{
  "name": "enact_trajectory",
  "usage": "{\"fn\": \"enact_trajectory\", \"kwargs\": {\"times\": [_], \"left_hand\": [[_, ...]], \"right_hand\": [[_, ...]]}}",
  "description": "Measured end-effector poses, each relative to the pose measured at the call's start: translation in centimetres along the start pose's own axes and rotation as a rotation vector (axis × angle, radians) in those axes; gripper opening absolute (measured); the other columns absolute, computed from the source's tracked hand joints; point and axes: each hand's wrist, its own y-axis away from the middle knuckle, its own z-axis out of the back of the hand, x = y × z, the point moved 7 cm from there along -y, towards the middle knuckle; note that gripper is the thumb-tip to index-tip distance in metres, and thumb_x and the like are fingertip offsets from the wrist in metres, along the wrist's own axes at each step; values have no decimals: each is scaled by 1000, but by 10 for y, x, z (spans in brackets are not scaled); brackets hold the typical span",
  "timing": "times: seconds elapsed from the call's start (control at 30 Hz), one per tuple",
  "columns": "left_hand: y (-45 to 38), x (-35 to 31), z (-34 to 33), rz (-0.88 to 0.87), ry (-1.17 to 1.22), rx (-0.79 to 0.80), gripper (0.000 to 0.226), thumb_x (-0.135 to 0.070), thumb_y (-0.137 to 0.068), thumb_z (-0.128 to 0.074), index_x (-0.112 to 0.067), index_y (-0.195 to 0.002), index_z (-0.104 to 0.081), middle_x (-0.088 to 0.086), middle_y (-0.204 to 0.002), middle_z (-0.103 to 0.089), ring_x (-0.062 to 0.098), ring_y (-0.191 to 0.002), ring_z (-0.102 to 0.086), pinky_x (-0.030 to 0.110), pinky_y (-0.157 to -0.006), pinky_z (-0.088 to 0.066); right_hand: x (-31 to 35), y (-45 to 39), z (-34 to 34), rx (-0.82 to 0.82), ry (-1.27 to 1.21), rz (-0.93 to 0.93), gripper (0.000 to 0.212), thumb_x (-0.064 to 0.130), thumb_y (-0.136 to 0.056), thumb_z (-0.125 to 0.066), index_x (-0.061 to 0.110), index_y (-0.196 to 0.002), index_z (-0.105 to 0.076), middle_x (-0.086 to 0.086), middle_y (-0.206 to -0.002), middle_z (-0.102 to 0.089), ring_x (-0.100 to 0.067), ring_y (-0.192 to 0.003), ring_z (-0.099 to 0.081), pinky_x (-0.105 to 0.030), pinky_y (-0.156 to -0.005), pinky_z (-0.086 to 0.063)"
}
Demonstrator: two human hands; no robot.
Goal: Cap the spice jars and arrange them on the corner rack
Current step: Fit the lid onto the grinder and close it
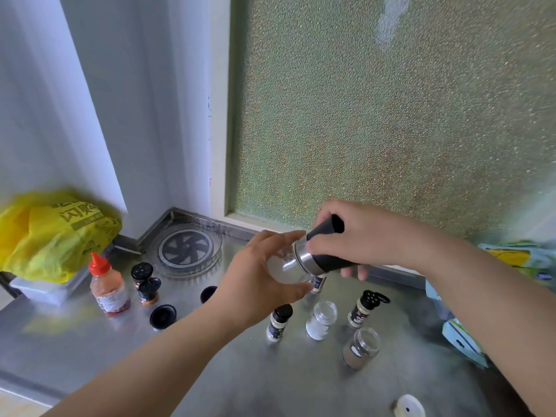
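Note:
My left hand (258, 275) grips the clear glass body of a grinder jar (288, 266), held tilted above the steel counter. My right hand (361, 236) is closed around its black and silver top (326, 228). Below stand two open glass jars (321, 319) (361, 347) and capped small jars (279, 322) (362, 307), one with its flip lid up. Two more black-capped jars (146, 284) stand at the left. Loose black caps (163, 315) (208, 293) lie on the counter. The round clear corner rack (186, 248) sits in the back corner.
A red-capped sauce bottle (108, 285) stands at the left beside a yellow plastic bag (57, 233) on a white box. Packets (463, 332) lie at the right edge. A white lid (409, 406) rests near the front. Frosted glass rises behind the steel counter (270, 380).

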Motion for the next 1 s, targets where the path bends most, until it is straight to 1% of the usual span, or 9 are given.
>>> {"fn": "enact_trajectory", "kwargs": {"times": [0.1, 0.17, 0.27, 0.37, 0.43, 0.57, 0.7, 0.9, 1.0], "left_hand": [[-2, 4, -3, 45, 105, 43, 61, -18, -57, -84, -43, -106, -57, -10, -98, -61, -5, -89, -56, 2, -76, -37], [-5, 8, -8, 93, 236, 104, 58, -12, -59, -84, -34, -107, -61, -1, -102, -66, 4, -91, -61, 10, -75, -45], [-7, 8, -12, 120, 329, 146, 56, -10, -57, -84, -26, -106, -61, 5, -100, -68, 12, -85, -62, 17, -70, -51], [-8, 10, -14, 122, 245, 100, 63, -24, -52, -83, -35, -110, -59, -4, -105, -66, 8, -95, -62, 23, -84, -48], [-8, 10, -16, 115, 211, 63, 66, -22, -54, -86, -38, -111, -57, -8, -107, -64, 4, -97, -60, 19, -86, -45], [-8, 11, -24, 116, 278, 113, 60, -15, -59, -84, -33, -110, -59, -9, -106, -67, 5, -99, -60, 19, -89, -44], [-10, 11, -29, 129, 332, 151, 56, -15, -58, -83, -31, -106, -60, -7, -105, -68, 13, -103, -60, 34, -96, -45], [-9, 12, -35, 150, 233, 20, 61, -26, -51, -85, -38, -103, -56, -8, -105, -64, 6, -94, -62, 28, -83, -49], [-8, 14, -39, 152, 279, 53, 57, -24, -52, -84, -35, -102, -58, -7, -101, -67, 9, -92, -63, 28, -81, -49]], "right_hand": [[-3, 1, 0, 99, -30, 13, 86, 75, -50, -61, 41, -122, -31, -3, -110, -69, -13, -75, -72, -31, -79, -54], [4, 7, 8, 144, 74, 146, 105, 64, -50, -74, 60, -132, -8, 13, -144, -38, 0, -109, -55, -26, -98, -40], [10, 13, 15, 105, 151, 260, 79, 35, -63, -81, 59, -122, -34, 22, -129, -46, 1, -111, -50, -24, -94, -43], [5, 6, 15, -54, 136, 217, 36, 44, -65, -69, 34, -98, -57, 11, -83, -67, -12, -74, -66, -31, -70, -54], [-2, 1, 7, -93, -1, 117, 40, 55, -72, -58, 21, -92, -58, 1, -66, -68, -18, -53, -68, -31, -54, -54], [-15, 2, 7, 13, -85, 28, 81, 81, -61, -36, 32, -126, -39, 3, -95, -67, -9, -65, -71, -25, -64, -52], [-9, 7, 16, 116, 15, 214, 103, 43, -60, -82, 64, -130, -10, 24, -134, -44, -1, -117, -52, -24, -97, -39], [-13, 1, 12, -174, 107, 127, 36, 47, -69, -67, 36, -103, -58, 15, -88, -62, 2, -70, -57, -22, -63, -49], [-16, 2, 11, -159, 59, 56, 62, 76, -69, -48, 30, -111, -53, 7, -94, -67, -7, -58, -65, -32, -69, -57]]}}
